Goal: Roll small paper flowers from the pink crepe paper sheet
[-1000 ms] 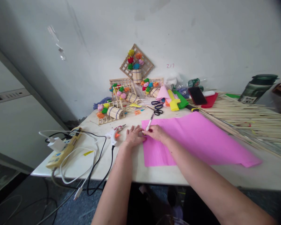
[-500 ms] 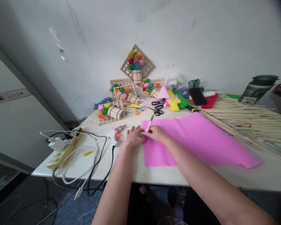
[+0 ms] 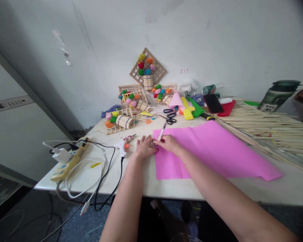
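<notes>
- The right hand (image 3: 168,144) gripped a slim white pen (image 3: 162,130) between thumb and fingers, its upper end slanting away from the hand toward the wall; the tip sat on the near-left part of a large sheet of pink crepe paper (image 3: 212,151).
- The left hand (image 3: 144,147) lay palm down just beside the right one, fingers together and flat against the paper's left edge — touching it, knuckles nearly against the right hand.
- The pink sheet spread out to the right of both hands across the pale tabletop (image 3: 131,183).
- Just left of the left hand lay a white hot-glue gun with an orange trigger (image 3: 123,144); its black cord ran off the table's front edge.
- Beyond the hands, black-handled scissors (image 3: 170,116) lay near folded coloured papers.
- Far to the right of the right hand — a heap of thin bamboo sticks (image 3: 267,129).
</notes>
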The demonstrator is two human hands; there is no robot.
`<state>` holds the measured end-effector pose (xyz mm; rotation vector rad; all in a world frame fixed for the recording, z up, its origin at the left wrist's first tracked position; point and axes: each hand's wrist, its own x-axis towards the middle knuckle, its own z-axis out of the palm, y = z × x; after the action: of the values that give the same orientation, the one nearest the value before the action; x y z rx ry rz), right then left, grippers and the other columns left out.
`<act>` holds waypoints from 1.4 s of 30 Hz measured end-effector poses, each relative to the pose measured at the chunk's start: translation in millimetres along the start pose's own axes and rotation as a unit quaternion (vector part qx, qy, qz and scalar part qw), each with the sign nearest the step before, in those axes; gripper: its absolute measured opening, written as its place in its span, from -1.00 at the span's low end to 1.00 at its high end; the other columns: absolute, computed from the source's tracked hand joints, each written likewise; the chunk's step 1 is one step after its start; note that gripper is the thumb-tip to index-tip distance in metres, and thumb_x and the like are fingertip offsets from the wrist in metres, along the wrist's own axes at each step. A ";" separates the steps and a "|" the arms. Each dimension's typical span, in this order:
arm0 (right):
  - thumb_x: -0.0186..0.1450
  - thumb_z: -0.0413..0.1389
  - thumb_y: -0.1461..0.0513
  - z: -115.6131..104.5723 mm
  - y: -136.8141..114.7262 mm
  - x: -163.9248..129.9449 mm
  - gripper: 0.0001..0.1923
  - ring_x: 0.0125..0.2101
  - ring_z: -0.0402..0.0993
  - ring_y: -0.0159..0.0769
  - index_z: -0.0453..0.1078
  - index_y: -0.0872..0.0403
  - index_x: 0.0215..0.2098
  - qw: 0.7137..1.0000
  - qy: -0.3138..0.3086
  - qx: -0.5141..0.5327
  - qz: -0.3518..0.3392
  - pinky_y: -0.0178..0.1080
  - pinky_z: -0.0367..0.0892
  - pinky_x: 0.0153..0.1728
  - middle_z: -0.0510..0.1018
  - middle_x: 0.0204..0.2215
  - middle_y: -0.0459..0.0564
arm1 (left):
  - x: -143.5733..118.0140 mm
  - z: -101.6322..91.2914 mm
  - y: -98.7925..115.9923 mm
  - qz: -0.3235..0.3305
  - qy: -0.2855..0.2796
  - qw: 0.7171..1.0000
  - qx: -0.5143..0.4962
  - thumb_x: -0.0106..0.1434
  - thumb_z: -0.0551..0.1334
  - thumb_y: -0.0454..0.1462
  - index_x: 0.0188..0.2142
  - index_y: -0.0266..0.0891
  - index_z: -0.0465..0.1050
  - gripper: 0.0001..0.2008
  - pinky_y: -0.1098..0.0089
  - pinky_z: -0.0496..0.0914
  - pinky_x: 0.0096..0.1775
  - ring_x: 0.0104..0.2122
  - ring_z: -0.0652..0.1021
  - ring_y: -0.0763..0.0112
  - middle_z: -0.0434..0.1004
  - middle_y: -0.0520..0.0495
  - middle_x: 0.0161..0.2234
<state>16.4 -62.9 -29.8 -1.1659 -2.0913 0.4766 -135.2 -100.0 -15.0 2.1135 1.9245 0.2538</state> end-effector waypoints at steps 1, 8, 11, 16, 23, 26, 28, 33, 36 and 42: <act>0.10 0.09 0.04 0.4 0.1 0.1 -0.70 -0.59 0.32 -0.43 0.45 0.10 -0.52 1.000 0.000 0.000 0.002 -0.41 0.12 -0.55 0.49 -0.62 -0.07 | -0.2 -0.3 0.2 -0.001 -0.002 1.000 0.002 0.03 0.13 -0.04 0.02 0.02 0.17 -0.47 0.01 -0.21 0.13 0.20 -0.11 0.17 -0.07 0.05 0.22; 0.08 0.09 0.01 3.5 3.5 0.7 -0.68 -0.56 0.36 -0.41 0.47 0.10 -0.48 1.000 -0.001 0.027 0.015 -0.41 0.15 -0.53 0.50 -0.60 -0.07 | -0.6 -2.4 0.5 0.003 -0.009 1.000 0.002 0.03 0.12 -0.04 0.03 0.00 0.16 -0.46 0.03 -0.22 0.13 0.21 -0.13 0.19 -0.08 0.04 0.22; 0.09 0.08 0.01 3.0 3.5 0.4 -0.67 -0.55 0.37 -0.40 0.47 0.10 -0.48 0.999 -0.001 0.035 0.012 -0.40 0.16 -0.52 0.51 -0.58 -0.06 | 0.3 -1.2 -1.2 0.006 -0.009 1.000 -0.001 0.02 0.13 -0.03 0.04 -0.01 0.15 -0.43 0.02 -0.22 0.13 0.20 -0.12 0.18 -0.07 0.02 0.22; 0.07 0.10 0.01 5.1 4.2 0.8 -0.68 -0.57 0.37 -0.40 0.47 0.09 -0.49 1.000 0.002 0.016 0.001 -0.40 0.15 -0.53 0.52 -0.59 -0.06 | 0.8 0.6 -3.0 0.007 -0.004 1.000 -0.002 0.02 0.12 -0.03 0.02 0.01 0.17 -0.46 0.03 -0.22 0.13 0.21 -0.13 0.20 -0.07 0.06 0.22; 0.07 0.09 -0.02 7.9 4.4 1.9 -0.65 -0.59 0.34 -0.42 0.47 0.10 -0.50 1.000 0.009 -0.012 -0.011 -0.39 0.12 -0.56 0.52 -0.60 -0.04 | 0.4 -0.6 -1.9 0.007 -0.008 1.000 -0.003 0.01 0.13 -0.04 0.03 -0.02 0.18 -0.45 0.04 -0.22 0.13 0.20 -0.12 0.17 -0.05 0.03 0.21; 0.07 0.10 -0.02 7.8 4.0 1.8 -0.66 -0.59 0.34 -0.42 0.48 0.09 -0.48 1.000 0.009 -0.013 -0.013 -0.39 0.12 -0.56 0.52 -0.59 -0.04 | 1.3 0.7 -3.3 0.012 -0.004 1.000 -0.005 0.01 0.13 -0.04 0.03 -0.02 0.18 -0.45 0.04 -0.23 0.13 0.20 -0.12 0.17 -0.05 0.03 0.21; 0.07 0.10 -0.01 7.8 3.8 1.9 -0.67 -0.59 0.34 -0.42 0.48 0.09 -0.48 1.000 0.010 -0.014 -0.015 -0.39 0.12 -0.56 0.52 -0.59 -0.05 | 2.0 1.5 -4.3 0.012 -0.002 1.000 -0.005 0.00 0.13 -0.04 0.02 -0.02 0.18 -0.45 0.03 -0.22 0.13 0.20 -0.12 0.16 -0.05 0.03 0.21; 0.06 0.10 -0.02 7.9 3.8 2.4 -0.66 -0.61 0.32 -0.42 0.48 0.09 -0.50 1.000 0.012 -0.018 -0.015 -0.39 0.10 -0.57 0.50 -0.62 -0.05 | 2.2 1.5 -4.9 0.014 -0.003 1.000 -0.004 0.01 0.13 -0.04 0.02 -0.01 0.19 -0.46 0.02 -0.22 0.13 0.20 -0.12 0.17 -0.05 0.03 0.21; 0.06 0.10 -0.01 7.4 3.4 2.7 -0.66 -0.61 0.32 -0.42 0.47 0.09 -0.51 1.000 0.010 -0.021 -0.017 -0.39 0.10 -0.57 0.51 -0.61 -0.05 | 2.1 1.5 -4.9 0.013 -0.002 1.000 -0.004 0.01 0.12 -0.04 0.01 -0.01 0.19 -0.47 0.02 -0.22 0.13 0.20 -0.12 0.17 -0.05 0.04 0.21; 0.07 0.09 0.00 6.1 3.8 1.9 -0.67 -0.61 0.32 -0.42 0.44 0.11 -0.54 1.000 0.008 -0.004 -0.006 -0.40 0.13 -0.56 0.49 -0.63 -0.06 | 3.1 2.5 -5.5 0.016 0.001 1.000 -0.007 0.01 0.13 -0.04 0.03 -0.01 0.18 -0.45 0.00 -0.22 0.12 0.20 -0.11 0.16 -0.05 0.02 0.21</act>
<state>13.6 -59.2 -35.6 -1.1580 -2.0880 0.4528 -139.3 -96.8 -19.3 2.1374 1.8847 0.2754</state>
